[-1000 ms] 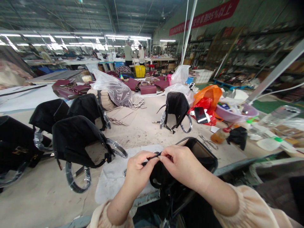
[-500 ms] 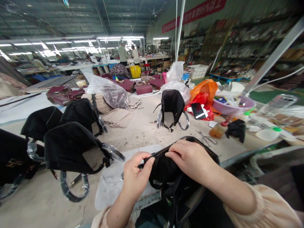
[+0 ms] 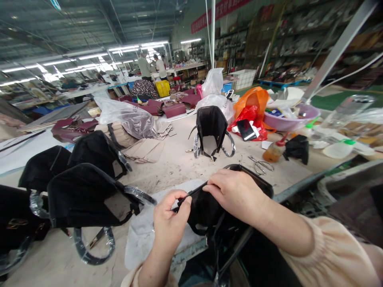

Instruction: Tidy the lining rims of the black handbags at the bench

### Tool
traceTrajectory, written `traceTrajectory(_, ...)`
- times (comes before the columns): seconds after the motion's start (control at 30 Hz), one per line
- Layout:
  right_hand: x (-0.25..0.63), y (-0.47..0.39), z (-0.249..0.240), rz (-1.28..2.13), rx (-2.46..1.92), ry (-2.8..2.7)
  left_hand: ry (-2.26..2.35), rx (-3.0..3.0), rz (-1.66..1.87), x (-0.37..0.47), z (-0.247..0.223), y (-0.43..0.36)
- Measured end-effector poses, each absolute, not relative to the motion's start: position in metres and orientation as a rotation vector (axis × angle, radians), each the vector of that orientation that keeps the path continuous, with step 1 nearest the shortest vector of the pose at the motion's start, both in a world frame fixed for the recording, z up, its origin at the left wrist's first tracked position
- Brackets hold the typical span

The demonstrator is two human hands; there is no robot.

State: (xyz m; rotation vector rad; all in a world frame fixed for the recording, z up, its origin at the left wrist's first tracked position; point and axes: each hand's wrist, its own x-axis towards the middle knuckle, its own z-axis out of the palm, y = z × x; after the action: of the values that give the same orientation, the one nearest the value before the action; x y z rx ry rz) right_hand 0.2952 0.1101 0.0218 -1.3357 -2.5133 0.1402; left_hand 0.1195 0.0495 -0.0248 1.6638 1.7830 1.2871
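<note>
A black handbag [image 3: 199,211] rests at the table's front edge, its opening towards me. My left hand [image 3: 172,215] pinches the left end of its rim between thumb and fingers. Farther right along the same rim, my right hand [image 3: 235,193] is closed, thumb and fingertips pressed on the edge. Part of the bag is hidden behind my right hand and forearm. Beneath its left side lies a whitish sheet [image 3: 136,243]. To the left, another black handbag [image 3: 80,195] lies with its plastic-wrapped handles [image 3: 94,247] spread on the table.
Further black bags stand at the left, and one black bag [image 3: 211,119] stands upright ahead. Beige panels [image 3: 146,150] lie behind. At the right are scissors [image 3: 261,164], a bottle of amber liquid [image 3: 273,151], a phone [image 3: 246,130] and a purple basin [image 3: 287,124].
The view has tilted and shifted a little. Both hands keep hold of the bag's rim, with the right hand slightly nearer the left along it.
</note>
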Motion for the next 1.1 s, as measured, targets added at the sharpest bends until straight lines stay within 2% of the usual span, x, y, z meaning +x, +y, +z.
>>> traceTrajectory(0.57, 0.2944, 0.1119, 0.0215, 0.111, -1.308, -2.524, 1.809, 1.517, 1.214, 0.1195, -0.027, 0.0543)
traceTrajectory(0.87, 0.2931, 0.1148, 0.0196, 0.131, -1.294, -2.535, 1.55, 1.634, 1.204, 0.1162, -0.0202, 0.0497)
traceTrajectory(1.1, 0.2933, 0.1146, 0.02, 0.133, -1.296, -2.527, 1.549, 1.628, 1.259, 0.1142, -0.0278, 0.0509)
